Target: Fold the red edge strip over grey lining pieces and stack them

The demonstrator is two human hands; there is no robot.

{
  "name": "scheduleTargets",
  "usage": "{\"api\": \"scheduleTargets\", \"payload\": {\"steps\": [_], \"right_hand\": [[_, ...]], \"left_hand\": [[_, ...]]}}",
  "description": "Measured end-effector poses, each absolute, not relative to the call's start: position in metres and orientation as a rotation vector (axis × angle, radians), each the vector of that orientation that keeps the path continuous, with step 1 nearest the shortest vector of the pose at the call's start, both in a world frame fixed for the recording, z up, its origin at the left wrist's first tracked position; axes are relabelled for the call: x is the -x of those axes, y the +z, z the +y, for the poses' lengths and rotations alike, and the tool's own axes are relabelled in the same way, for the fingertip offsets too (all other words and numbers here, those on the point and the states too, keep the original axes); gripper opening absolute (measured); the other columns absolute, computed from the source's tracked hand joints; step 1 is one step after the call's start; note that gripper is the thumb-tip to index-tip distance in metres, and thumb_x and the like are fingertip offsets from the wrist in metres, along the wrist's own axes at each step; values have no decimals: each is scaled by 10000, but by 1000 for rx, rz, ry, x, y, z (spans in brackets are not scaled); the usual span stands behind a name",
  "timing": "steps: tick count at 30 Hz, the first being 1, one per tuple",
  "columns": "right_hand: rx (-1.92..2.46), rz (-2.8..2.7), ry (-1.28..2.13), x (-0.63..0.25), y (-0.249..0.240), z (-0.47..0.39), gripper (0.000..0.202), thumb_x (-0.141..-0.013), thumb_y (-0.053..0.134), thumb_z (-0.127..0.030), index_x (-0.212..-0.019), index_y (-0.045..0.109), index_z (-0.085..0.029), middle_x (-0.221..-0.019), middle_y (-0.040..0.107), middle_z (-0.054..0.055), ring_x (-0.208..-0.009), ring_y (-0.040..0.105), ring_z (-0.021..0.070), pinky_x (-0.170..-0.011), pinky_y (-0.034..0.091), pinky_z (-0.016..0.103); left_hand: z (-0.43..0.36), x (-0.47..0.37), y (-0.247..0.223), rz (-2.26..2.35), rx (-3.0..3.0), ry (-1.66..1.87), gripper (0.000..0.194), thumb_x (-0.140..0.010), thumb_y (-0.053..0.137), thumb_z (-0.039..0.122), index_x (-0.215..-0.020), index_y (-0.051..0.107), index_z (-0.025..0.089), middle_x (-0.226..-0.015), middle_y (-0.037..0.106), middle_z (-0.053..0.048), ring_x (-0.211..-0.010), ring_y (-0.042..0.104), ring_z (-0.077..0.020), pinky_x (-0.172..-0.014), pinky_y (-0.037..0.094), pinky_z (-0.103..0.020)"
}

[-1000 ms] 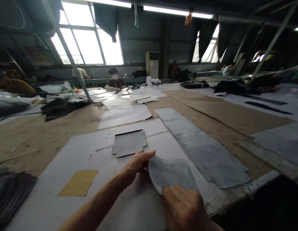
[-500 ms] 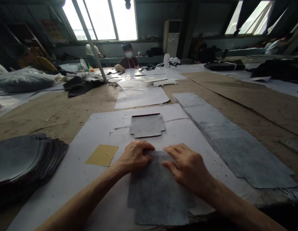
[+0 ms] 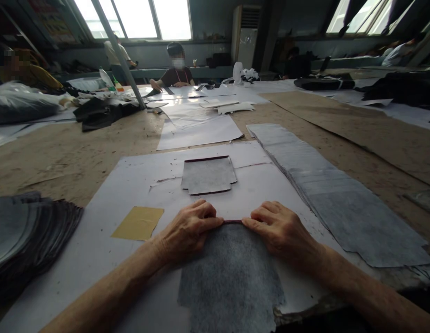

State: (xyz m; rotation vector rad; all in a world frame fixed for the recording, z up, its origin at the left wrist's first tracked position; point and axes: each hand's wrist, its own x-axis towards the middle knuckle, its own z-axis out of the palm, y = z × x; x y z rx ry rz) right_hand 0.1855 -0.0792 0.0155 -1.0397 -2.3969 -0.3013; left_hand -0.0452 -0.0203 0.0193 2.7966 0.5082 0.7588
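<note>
Holding the dark-red top edge of a flat grey fabric-like panel (image 3: 232, 282) at the head view's lower centre, the left hand (image 3: 190, 226) and right hand (image 3: 282, 226) each had a narrow grip on it. A mustard-yellow four-sided piece (image 3: 138, 223) lay on white paper (image 3: 103, 203), lower left.

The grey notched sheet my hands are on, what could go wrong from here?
The grey notched sheet might crease unevenly along its dark-red far edge if the left hand and right hand press differently. Its near end, under neither hand, could also shift on the flat white paper.
</note>
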Motion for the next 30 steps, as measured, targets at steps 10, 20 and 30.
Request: {"api": "scheduleTargets", "payload": {"steps": [10, 20, 30], "right_hand": [[945, -2460, -447, -187, 15, -84, 225, -881, 404, -73, -908, 627, -90, -855, 581, 93, -833, 469, 198, -741, 408, 357], [917, -2722, -437, -173, 25, -80, 231, -845, 392, -36, -894, 615, -71, -840, 558, 92, -772, 444, 205, -705, 419, 361], [975, -2720, -314, -159, 23, -81, 242, -831, 379, -32, -832, 613, -97, -809, 543, 85, -721, 421, 202, -661, 398, 340]], "left_hand": [[-18, 46, 24, 341, -2996, 571, 318, -804, 323, 24, -975, 583, 91, -813, 541, -86, -738, 432, -175, -672, 441, -339], [-18, 45, 22, 295, -3027, 579, 273, -833, 333, 46, -962, 572, 67, -808, 542, -95, -739, 434, -188, -662, 425, -350], [-17, 56, 21, 330, -3001, 486, 306, -842, 335, 48, -1081, 526, 70, -865, 543, -98, -775, 445, -189, -701, 450, -356]]}}
